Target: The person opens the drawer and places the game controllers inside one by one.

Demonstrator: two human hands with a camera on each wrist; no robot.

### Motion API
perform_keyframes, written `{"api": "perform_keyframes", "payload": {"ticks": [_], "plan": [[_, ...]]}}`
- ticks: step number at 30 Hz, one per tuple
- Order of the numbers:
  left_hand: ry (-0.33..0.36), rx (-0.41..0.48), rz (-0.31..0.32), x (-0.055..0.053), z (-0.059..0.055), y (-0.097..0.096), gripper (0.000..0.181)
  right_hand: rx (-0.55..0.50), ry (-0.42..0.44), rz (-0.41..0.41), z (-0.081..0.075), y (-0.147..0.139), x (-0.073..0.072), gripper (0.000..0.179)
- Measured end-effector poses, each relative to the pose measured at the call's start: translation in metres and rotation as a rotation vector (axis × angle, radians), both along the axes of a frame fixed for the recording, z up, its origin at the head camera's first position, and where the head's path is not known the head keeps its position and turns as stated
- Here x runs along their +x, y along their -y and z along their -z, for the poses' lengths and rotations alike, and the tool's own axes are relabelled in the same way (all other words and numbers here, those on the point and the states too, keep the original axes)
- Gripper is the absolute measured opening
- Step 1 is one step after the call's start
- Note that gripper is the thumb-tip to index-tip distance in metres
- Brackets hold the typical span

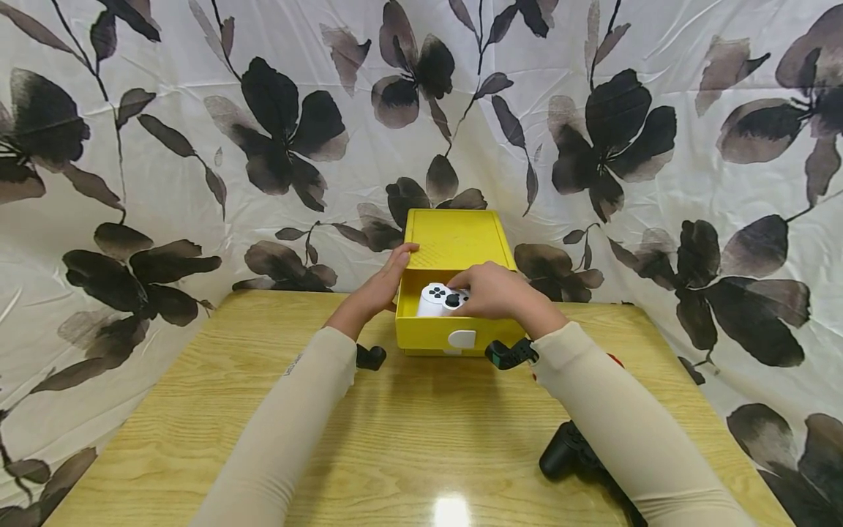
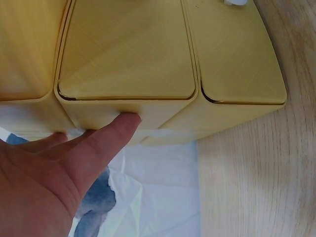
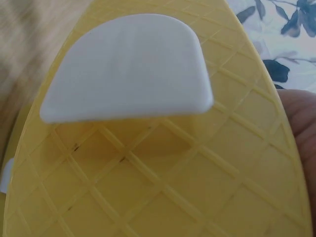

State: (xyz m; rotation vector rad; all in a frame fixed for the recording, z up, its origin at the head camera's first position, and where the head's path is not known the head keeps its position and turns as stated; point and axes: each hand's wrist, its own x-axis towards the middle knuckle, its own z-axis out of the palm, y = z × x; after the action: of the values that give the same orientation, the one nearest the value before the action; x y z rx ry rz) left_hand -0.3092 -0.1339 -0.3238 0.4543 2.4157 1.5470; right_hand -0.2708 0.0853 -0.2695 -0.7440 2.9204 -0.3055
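Note:
A yellow drawer unit [image 1: 457,238] stands at the back of the table, its upper drawer [image 1: 421,333] pulled out toward me. Inside that drawer is a white game controller [image 1: 431,294], its left half with the direction buttons and a black stick showing. My right hand [image 1: 497,289] reaches in from the right and grips the controller's right half, which the hand covers. My left hand [image 1: 385,282] rests against the unit's left side, fingers extended; the left wrist view shows fingertips [image 2: 129,118] touching the yellow wall. The right wrist view shows the drawer's white handle [image 3: 128,69] up close.
A black game controller [image 1: 563,450] lies on the wooden table [image 1: 395,439] at the right, partly under my right sleeve. A small red thing [image 1: 615,359] peeks out behind that sleeve. Floral cloth [image 1: 283,132] hangs behind and beside the table.

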Motion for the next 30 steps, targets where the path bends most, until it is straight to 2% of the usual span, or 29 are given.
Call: {"api": "perform_keyframes", "payload": {"ticks": [4, 7, 19, 23, 30], "plan": [[0.007, 0.0, 0.001, 0.0, -0.001, 0.0, 0.043, -0.001, 0.01, -0.002, 0.0, 0.0, -0.001, 0.052], [-0.006, -0.004, -0.01, -0.009, 0.008, 0.001, 0.042, -0.003, 0.014, -0.004, 0.0, 0.0, -0.001, 0.052], [-0.011, -0.004, -0.009, -0.009, 0.009, 0.001, 0.042, -0.039, 0.037, -0.011, -0.001, -0.004, 0.002, 0.05], [-0.021, -0.01, -0.013, -0.008, 0.009, 0.001, 0.042, -0.08, 0.035, -0.016, -0.005, -0.008, 0.006, 0.05], [-0.022, -0.009, -0.017, -0.008, 0.009, 0.0, 0.042, -0.178, 0.032, 0.025, -0.012, -0.019, 0.018, 0.06]]}}
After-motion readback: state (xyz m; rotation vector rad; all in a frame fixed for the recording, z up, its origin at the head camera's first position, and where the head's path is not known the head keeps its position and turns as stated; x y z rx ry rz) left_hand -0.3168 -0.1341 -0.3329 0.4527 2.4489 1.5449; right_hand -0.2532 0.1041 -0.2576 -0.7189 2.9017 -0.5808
